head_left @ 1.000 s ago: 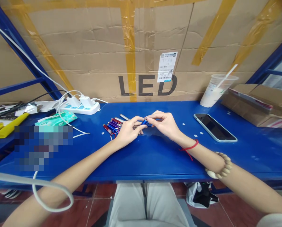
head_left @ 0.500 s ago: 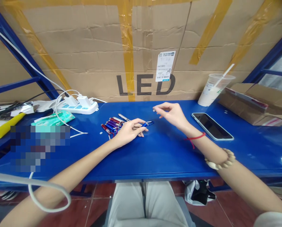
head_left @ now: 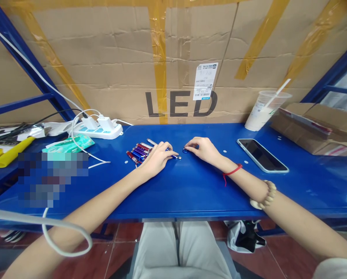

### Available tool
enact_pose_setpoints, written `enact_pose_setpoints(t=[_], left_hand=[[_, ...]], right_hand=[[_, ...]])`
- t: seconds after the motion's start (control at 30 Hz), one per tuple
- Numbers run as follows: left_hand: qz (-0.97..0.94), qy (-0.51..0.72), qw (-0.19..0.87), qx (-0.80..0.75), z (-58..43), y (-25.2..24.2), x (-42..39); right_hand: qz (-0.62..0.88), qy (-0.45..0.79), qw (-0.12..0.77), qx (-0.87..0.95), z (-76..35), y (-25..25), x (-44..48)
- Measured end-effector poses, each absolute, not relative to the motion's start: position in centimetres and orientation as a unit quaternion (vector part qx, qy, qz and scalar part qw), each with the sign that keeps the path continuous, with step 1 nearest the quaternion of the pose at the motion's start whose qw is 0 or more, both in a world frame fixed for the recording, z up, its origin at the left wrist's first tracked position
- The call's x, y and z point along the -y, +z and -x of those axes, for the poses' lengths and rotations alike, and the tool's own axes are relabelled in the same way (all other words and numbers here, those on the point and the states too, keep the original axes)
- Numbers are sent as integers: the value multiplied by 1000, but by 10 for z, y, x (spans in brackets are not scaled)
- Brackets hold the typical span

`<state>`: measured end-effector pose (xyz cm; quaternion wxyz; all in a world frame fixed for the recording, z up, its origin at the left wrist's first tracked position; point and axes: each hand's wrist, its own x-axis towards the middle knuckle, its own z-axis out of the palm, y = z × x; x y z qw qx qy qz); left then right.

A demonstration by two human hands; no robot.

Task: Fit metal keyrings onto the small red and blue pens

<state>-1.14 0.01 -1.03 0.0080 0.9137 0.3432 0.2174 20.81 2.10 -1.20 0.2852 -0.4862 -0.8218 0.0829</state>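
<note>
My left hand (head_left: 157,159) is closed around a slim blue penlight (head_left: 175,157), with its silvery end showing past the fingertips. Just beyond that end is a small silver round piece (head_left: 179,158). To the right, my right hand (head_left: 204,150) has its thumb and finger pinched at a small blue clip (head_left: 185,150) low over the table. Whether the clip is joined to the penlight, I cannot tell. Several red, blue and purple penlights (head_left: 139,152) lie side by side beyond my left hand, partly hidden by it.
A phone (head_left: 262,155) lies right of my hands on the blue table (head_left: 173,193). Behind it stand a drink cup (head_left: 259,112) with a straw and an open cardboard box (head_left: 307,130). At left are a power strip (head_left: 103,131), a green tissue pack (head_left: 70,144) and white cables.
My right hand has come down and left, from above the table to the blue clip. The left hand has shifted slightly, and the penlight's silvery end now shows.
</note>
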Motion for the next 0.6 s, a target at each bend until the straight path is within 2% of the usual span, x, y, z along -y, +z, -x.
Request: enact_pose_setpoints(t=[0.2,0.47,0.6], left_hand=[[-907,237,-28,-346,13,-11,-2],[-883,223,6,-414,12,-9,4],[-878,247,37,-409,9,-14,4]], right_hand=[[476,77,320,815,-201,-2,-10],[441,60,232,865,-195,6,4],[449,41,234,862,-195,5,5]])
